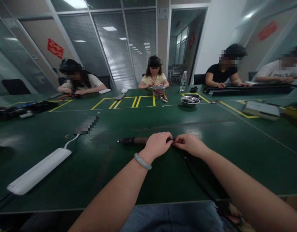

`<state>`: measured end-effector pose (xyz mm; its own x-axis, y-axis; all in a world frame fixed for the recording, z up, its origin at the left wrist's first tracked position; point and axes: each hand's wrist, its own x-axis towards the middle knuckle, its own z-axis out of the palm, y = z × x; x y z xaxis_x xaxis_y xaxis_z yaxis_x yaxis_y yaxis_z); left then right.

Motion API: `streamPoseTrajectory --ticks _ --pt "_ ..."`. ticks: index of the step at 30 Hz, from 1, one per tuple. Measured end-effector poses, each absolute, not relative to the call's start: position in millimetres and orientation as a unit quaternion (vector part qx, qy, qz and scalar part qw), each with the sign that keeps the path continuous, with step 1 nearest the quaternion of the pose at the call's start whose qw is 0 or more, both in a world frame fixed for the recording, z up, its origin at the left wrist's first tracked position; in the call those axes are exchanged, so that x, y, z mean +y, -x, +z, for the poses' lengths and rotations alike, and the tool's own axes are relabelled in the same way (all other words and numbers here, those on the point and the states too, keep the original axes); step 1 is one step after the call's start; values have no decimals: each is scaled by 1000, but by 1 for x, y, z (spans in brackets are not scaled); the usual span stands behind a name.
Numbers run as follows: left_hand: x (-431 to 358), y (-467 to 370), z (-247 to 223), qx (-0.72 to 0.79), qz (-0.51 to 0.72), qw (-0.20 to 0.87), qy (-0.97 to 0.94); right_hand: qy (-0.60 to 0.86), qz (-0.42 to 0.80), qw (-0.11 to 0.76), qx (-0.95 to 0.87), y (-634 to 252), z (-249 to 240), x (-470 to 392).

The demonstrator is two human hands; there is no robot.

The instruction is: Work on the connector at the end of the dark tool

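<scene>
Two bare forearms reach in from the bottom of the frame over a dark green tabletop (129, 180). Just below the center lies a dark, corded electric screwdriver (135, 141), its metal tip pointing left. The left hand (159, 145), with a pale green bangle (143, 161) on its wrist, is curled over the tool's right end, gripping it. The right hand (190, 145) is just beside it, thumb and fingers pinched on the black cable (195, 177) where it meets the tool; from there the cable runs toward the lower right and the table edge. At lower left is a long white power strip (39, 170), joined by a white cord (71, 140) to a pixelated, phone-like device (87, 125). Right of center, farther back, a shiny metal bowl (190, 101) holds dark items, with a clear water bottle (183, 81) behind it. Yellow tape (137, 101) marks outlines across the far part of the surface. In the upper center, a person (153, 77) in a headset sits behind a gray box (159, 88) with colored wires (160, 94). Another person (78, 77) leans over wires at upper left. Two more people (225, 69) sit at upper right, near long black bars (249, 90); below these, toward the right edge, is a silver box (261, 110).
</scene>
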<state>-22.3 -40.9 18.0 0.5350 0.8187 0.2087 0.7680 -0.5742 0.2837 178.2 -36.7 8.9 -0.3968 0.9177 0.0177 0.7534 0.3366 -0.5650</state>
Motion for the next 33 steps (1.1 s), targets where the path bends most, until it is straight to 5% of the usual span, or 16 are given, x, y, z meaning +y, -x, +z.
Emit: streamPoseTrajectory --ticks 33 --pt "-43 23 20 453 165 89 -872 521 237 170 -803 -179 9 -37"
